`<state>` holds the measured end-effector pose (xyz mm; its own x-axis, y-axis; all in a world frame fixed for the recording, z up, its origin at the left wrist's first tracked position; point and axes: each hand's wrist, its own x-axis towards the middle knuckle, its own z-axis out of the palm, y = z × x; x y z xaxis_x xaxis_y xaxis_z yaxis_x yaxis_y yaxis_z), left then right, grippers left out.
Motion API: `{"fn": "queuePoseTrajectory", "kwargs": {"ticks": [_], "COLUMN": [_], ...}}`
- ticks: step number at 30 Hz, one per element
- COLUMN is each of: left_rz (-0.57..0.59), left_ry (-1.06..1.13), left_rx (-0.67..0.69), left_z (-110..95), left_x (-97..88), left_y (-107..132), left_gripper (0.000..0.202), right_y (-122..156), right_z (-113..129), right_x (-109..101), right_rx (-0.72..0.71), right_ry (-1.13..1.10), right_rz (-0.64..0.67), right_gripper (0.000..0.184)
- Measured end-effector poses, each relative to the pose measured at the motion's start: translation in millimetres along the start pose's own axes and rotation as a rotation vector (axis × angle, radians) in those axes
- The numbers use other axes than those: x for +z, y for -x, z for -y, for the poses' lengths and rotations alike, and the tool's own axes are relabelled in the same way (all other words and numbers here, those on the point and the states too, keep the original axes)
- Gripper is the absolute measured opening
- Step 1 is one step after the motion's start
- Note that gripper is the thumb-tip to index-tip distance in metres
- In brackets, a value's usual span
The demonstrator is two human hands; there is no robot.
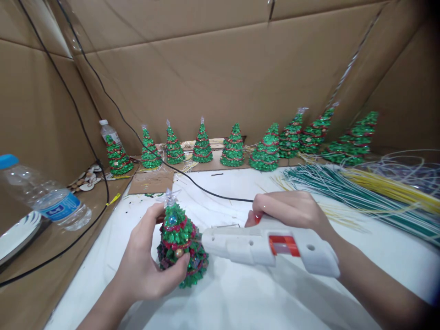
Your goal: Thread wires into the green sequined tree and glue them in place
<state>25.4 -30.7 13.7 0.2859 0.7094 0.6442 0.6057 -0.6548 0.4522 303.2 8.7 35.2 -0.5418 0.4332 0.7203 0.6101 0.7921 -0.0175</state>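
Looking down into a workspace boxed in by brown cardboard walls (213,68) across the top and both sides of the frame. Working over a white sheet (240,298) spread through the lower middle and lower right. Passing, at the right edge, a long loose bundle of green and yellow strips (360,192) lying across the sheet. Facing, along the back in mid-frame, a row of small green tinsel trees (233,146) standing upright side by side at the foot of the wall.

Gripping a white glue gun (261,245) with the right hand (292,208), right of centre, fingers closed round the handle, barrel lying level and pointing left, nozzle tip right against the decorated tree (178,238). Clasping that tree just left of centre with the left hand (151,261), thumb at the front near the base, fingers curled behind up near the clear bow on top, trunk tilted a little. Hard to tell whether the base touches the sheet.

Noting, at the left edge, a clear water bottle (51,197) with a blue cap lying on its side beside a plate (17,231). Trailing from the glue gun toward the upper left, a thin black cord (206,190).
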Motion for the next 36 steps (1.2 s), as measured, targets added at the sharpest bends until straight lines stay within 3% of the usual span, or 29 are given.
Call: {"fn": "queuePoseTrajectory", "kwargs": {"ticks": [16,22,36], "left_rz": [0.006,0.007,-0.006], "left_ry": [-0.003,-0.001,-0.010], "left_rx": [-0.008,-0.011,0.004], "left_z": [0.0,0.6,0.9], "left_x": [-0.7,-1.0,-0.8], "left_y": [0.7,1.8,0.2], "left_gripper": [0.058,0.060,0.060], "right_y": [-0.6,-2.9,-2.5], "right_z": [1.0,4.0,6.7], "right_x": [-0.2,0.4,-4.1], "right_rx": [-0.021,-0.034,-0.030], "right_ry": [0.034,0.174,0.236], "right_rz": [-0.017,-0.084,-0.058], "right_gripper": [0.016,0.026,0.035]}}
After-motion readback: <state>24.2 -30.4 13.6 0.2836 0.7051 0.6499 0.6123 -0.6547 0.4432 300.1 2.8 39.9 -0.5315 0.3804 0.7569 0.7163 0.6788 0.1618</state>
